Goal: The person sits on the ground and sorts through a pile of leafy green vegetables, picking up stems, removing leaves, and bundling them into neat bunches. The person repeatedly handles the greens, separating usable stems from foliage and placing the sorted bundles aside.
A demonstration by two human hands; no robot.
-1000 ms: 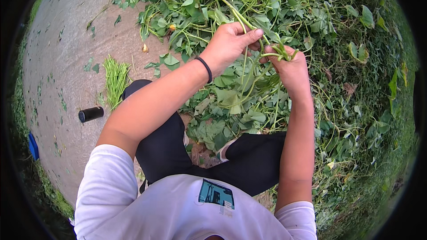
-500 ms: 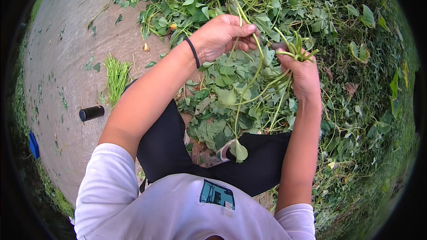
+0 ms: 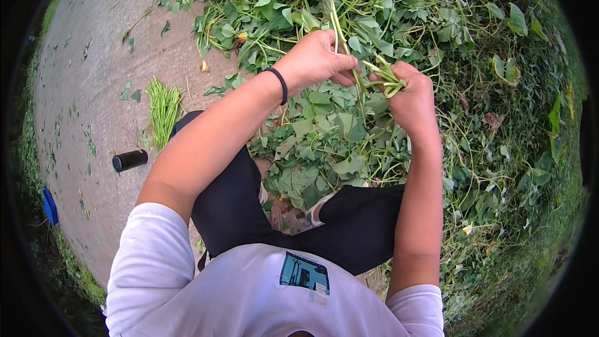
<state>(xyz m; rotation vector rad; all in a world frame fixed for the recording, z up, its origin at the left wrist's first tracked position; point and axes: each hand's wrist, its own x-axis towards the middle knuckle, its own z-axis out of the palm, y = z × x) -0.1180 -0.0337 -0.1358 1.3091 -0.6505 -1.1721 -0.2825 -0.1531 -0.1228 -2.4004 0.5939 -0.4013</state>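
My left hand (image 3: 315, 61), with a dark band round its wrist, is closed on a long green vine stem (image 3: 332, 9) that rises past its thumb toward the far side. My right hand (image 3: 414, 97) is closed around a small bunch of cut green stems (image 3: 390, 81), whose ends stick out toward my left fingertips. The two hands are close together above a heap of heart-shaped green leaves (image 3: 324, 118). Where the vine passes between the hands, its lower part is hard to make out against the leaves.
A big pile of leafy vines (image 3: 281, 0) spreads across the far side and the right. On the concrete ground (image 3: 100, 75) to the left lie a bundle of trimmed stems (image 3: 163, 111) and a black cylinder (image 3: 130, 160). A blue object (image 3: 50, 206) lies at the far left edge.
My right hand has turned and come slightly left, bringing the bunch beside my left fingers. My left hand has shifted slightly nearer. The vine piece and leaf that hung over my leg no longer show there.
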